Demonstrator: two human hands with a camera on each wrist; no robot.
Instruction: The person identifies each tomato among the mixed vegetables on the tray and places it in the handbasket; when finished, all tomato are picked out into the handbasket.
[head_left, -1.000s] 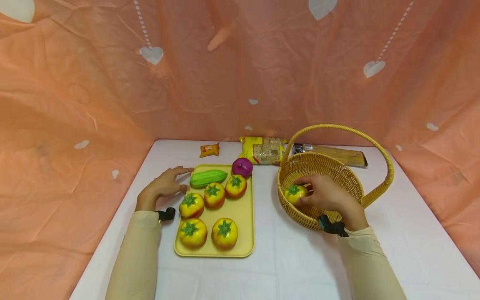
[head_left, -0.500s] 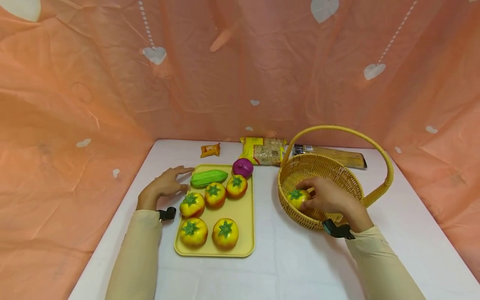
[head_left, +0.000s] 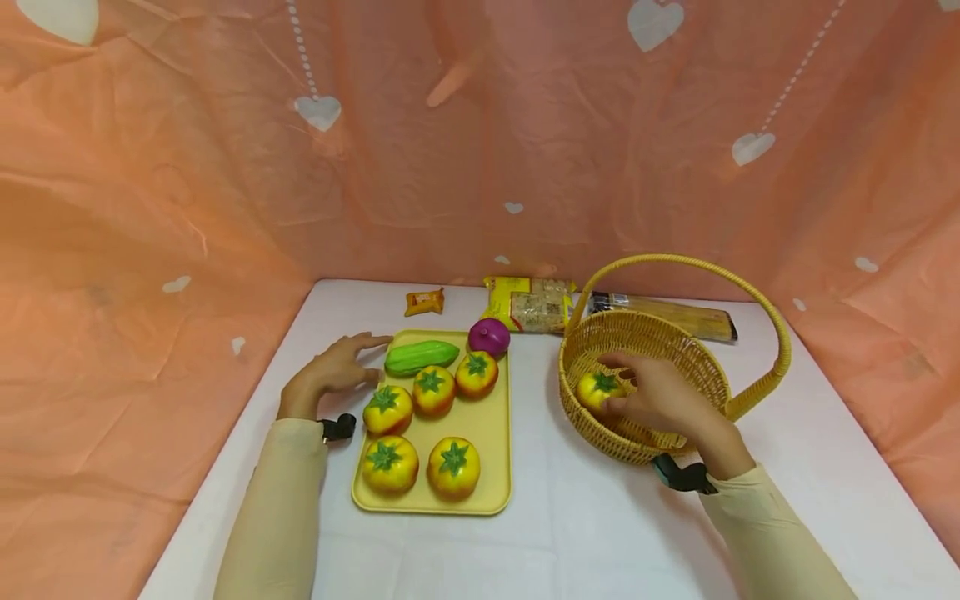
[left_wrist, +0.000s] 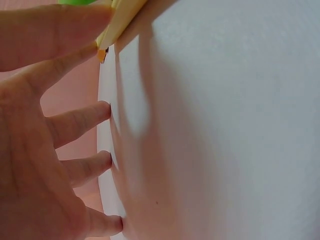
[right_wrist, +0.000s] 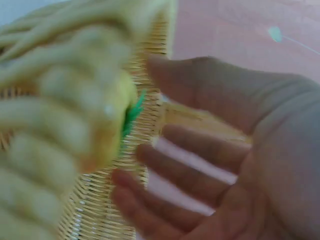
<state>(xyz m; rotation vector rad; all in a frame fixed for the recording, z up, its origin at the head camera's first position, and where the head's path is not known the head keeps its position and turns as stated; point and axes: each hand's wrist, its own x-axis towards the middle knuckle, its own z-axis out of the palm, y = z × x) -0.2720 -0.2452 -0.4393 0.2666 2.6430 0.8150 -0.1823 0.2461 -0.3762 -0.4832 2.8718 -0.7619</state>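
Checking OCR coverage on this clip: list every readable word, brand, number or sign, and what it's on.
No text is legible in any view.
Small orange packet: dark print on its front, too small to read.
Yellow bag: printed panels, too small and blurred to read.
Long pack behind the basket: label at its left end, too small to read.

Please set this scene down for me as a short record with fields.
Left hand: thumb and index finger at the left edge of the yellow tray
Right hand: inside the wicker basket, fingers loosely open beside a yellow-red fruit
On tray: five similar fruits, one green vegetable
Tray's far right corner: purple onion
Back of table: small orange packet, yellow bag, long bundle
Table cover: white
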